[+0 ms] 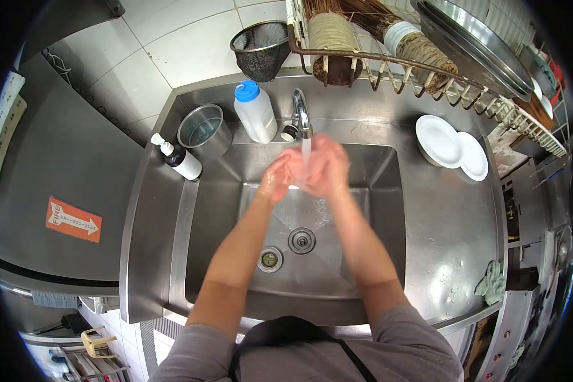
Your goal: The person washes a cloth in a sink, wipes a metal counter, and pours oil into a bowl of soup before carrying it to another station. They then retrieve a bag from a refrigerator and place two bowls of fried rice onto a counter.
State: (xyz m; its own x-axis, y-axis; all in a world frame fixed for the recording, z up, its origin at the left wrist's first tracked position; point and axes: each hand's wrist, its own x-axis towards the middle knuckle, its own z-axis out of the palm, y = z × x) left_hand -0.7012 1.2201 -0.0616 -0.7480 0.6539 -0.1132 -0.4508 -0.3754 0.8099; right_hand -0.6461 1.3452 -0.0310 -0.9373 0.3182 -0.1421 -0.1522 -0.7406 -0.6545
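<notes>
Water runs from the tap (pixel 300 108) onto my two hands, held close together over the back of the sink (pixel 391 223). My left hand (pixel 276 177) is wet, its fingers curled inward against a pinkish area under the stream. On the other side, my right hand (pixel 330 167) is blurred by motion, so its fingers do not show clearly. Water and blur hide whether anything lies between the palms. Below them are a drain (pixel 302 240) and a small round strainer (pixel 270 259) with green bits in it.
A blue-capped white jug (pixel 256 114), metal pot (pixel 205 132) and pump bottle (pixel 183 162) stand at left. White plates (pixel 439 141) and a crumpled cloth (pixel 491 283) lie at right. Above hang a mesh strainer (pixel 259 51) and a wire rack (pixel 388 60) with brushes.
</notes>
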